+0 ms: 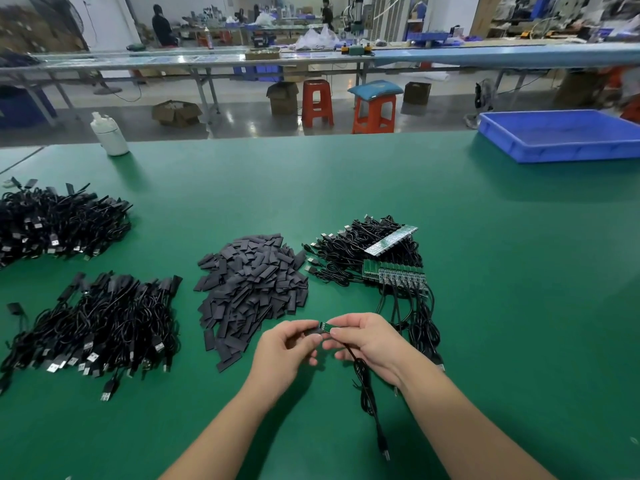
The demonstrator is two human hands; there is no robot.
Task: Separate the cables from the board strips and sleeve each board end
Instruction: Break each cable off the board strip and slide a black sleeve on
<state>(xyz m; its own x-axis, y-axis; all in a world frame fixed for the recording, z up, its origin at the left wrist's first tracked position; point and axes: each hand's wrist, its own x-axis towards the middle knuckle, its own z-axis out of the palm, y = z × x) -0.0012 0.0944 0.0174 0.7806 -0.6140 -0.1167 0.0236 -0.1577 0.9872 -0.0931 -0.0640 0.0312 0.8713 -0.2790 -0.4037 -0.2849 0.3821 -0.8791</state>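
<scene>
Mid-batch, I'd say. The left hand is pinching a dark sleeve and the right hand is pinching a small green board end, its cable trailing down toward the near edge of the surface. The two parts meet right between the fingertips, so the sleeve looks like it's just going on, near the middle of the near edge.

Done so far, as a guess: two heaps of black cables on the left side, one by the left edge and one closer in, many with dark sleeved ends. Still to go: the board strips with cables attached, sitting right of centre, plus a big pile of loose sleeves in the middle.

The surface is a green mat. A blue tray sits at the far right corner, a white bottle on the far edge to the left. Behind that it's a workshop: long benches, orange stools, cardboard boxes, a couple of people way back.
</scene>
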